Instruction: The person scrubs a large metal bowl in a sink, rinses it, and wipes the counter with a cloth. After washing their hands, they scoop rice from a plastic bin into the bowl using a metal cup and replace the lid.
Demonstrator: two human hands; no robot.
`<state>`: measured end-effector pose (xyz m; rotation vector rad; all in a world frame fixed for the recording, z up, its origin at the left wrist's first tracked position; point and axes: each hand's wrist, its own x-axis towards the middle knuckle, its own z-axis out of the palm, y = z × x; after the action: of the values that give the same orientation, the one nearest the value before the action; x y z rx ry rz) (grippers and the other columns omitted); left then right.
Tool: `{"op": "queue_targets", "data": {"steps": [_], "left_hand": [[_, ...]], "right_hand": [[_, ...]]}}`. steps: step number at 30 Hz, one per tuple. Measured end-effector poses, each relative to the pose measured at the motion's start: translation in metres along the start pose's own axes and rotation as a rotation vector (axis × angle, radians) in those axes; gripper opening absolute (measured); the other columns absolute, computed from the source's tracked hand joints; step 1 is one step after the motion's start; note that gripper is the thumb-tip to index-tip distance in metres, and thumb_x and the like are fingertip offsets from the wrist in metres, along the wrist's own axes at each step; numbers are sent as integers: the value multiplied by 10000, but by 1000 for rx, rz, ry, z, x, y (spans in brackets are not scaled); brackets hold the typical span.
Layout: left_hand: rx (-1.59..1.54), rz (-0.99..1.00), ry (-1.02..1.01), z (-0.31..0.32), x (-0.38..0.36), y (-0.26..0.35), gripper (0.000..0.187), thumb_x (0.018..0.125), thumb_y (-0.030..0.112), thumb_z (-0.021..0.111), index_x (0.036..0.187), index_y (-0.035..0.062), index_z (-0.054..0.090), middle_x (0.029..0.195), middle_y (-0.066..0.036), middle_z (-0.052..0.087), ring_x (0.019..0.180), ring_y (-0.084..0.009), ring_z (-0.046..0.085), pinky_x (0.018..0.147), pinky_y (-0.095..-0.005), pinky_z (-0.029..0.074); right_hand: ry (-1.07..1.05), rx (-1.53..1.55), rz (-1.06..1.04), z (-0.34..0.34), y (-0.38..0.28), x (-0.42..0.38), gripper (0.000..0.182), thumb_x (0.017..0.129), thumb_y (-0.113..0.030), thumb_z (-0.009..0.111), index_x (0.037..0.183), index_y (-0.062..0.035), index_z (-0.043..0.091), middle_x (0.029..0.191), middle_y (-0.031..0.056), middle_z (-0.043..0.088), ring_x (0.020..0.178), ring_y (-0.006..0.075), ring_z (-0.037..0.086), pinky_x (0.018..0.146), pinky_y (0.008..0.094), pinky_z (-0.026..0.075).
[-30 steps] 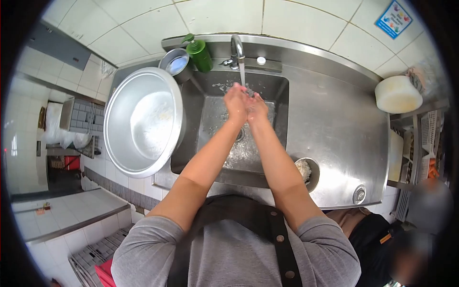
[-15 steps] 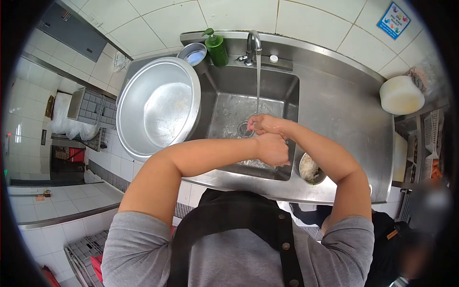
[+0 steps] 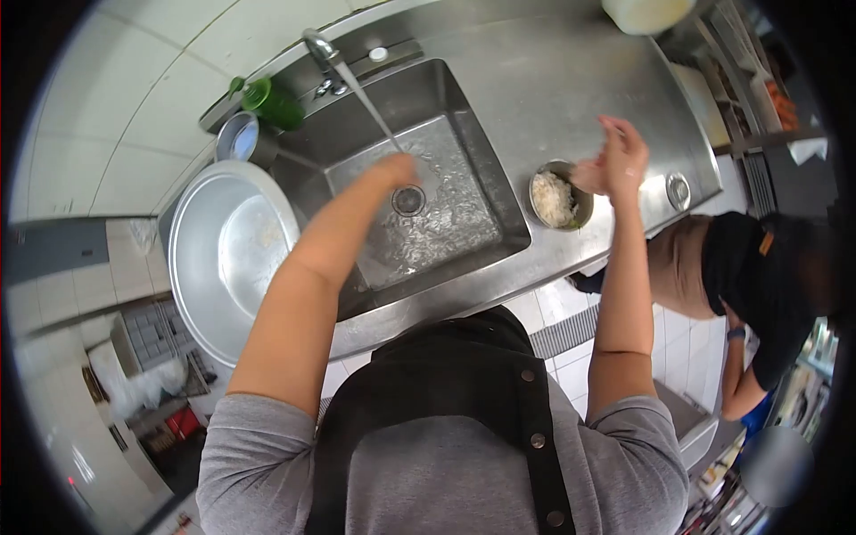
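Note:
Over the steel sink [image 3: 481, 214], my left hand [image 3: 399, 169] is at the running water from the faucet [image 3: 323, 46]; motion blur hides its fingers. My right hand [image 3: 621, 160] is raised over the steel counter, right of a metal bowl [image 3: 584, 201] that holds white rice-like food [image 3: 553, 198]. Its fingers are spread and slightly blurred, with nothing seen in them. Water runs across the sink floor around the round drain [image 3: 408, 201].
A large metal basin [image 3: 189, 259] stands left of the sink, with a small metal pot [image 3: 239, 138] and a green pump bottle [image 3: 275, 105] behind it. A round metal piece [image 3: 679, 191] lies at the counter's right end. Another person [image 3: 758, 276] stands at the right.
My hands were together under the water; now they are apart, the right one over beside the bowl. The camera view has turned, and more of the other person shows.

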<state>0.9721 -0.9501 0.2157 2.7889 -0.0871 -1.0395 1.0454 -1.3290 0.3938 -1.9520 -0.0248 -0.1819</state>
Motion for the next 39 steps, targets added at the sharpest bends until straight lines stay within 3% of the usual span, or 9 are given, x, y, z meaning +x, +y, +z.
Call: {"op": "queue_targets", "data": {"steps": [2,4,9,16,23,26,30,35,39], "left_hand": [[-592,-406,-12,-18,6,-71,397,842,271,702,1109,-12,624,933,-152,688,752,-287,689,619,-383,587],[-885,-624,-98,-36,22,-153,281,903,294,584,968,24,629,865,-157,684,631,-293,660,579,-509,510],[-2064,-721,673,-88,50,-230,596,995,534,340,1270,12,429,1180,-231,566,1041,-363,597,888,-543,470],[-2400,-905,696,-97,89,-265,160,955,235,534,978,94,608,960,-44,622,808,-245,627,652,-380,541],[-2366,-1074,876,-101,85,-249,164,909,108,549,1065,111,598,1067,-66,628,954,-226,603,787,-388,477],[-2543,-591,1148,-71,122,-293,121,915,129,552,1028,132,597,987,-30,624,913,-171,575,914,-364,415],[-2493,-386,869,-71,68,-250,225,954,276,474,1171,223,497,1167,39,514,1143,-171,445,955,-471,307],[-2469,-639,957,-80,38,-163,478,930,470,511,1303,188,410,1262,-26,430,1144,-175,445,960,-414,367],[-2564,-847,962,-35,60,-109,505,922,482,544,1277,139,443,1161,-50,469,937,-167,514,780,-337,484]], "right_hand": [[146,-127,202,-50,40,-4,259,914,-271,635,1018,-40,688,602,48,590,458,102,499,426,273,386],[73,-218,351,-76,68,-32,410,915,-347,631,1044,41,635,763,136,683,419,140,536,411,284,414],[-45,109,714,-45,90,-110,500,961,-427,528,955,67,604,784,169,675,396,145,478,412,270,405],[-23,51,754,-8,109,-115,197,866,-129,532,844,60,585,644,108,563,414,163,490,393,301,414],[-7,65,682,54,104,-62,181,803,-115,574,766,60,603,650,91,561,466,154,498,394,303,403],[-74,126,635,106,136,-7,178,829,-114,589,774,55,599,682,108,585,498,163,525,401,325,408],[-42,255,623,177,134,57,280,843,-198,698,813,59,589,687,122,597,491,200,547,417,369,423],[-89,328,657,128,71,95,484,785,-328,792,965,60,568,841,156,617,699,242,625,554,398,509],[-151,340,525,61,139,134,741,754,-291,792,1239,92,384,1093,195,559,944,293,608,755,446,519]]}}
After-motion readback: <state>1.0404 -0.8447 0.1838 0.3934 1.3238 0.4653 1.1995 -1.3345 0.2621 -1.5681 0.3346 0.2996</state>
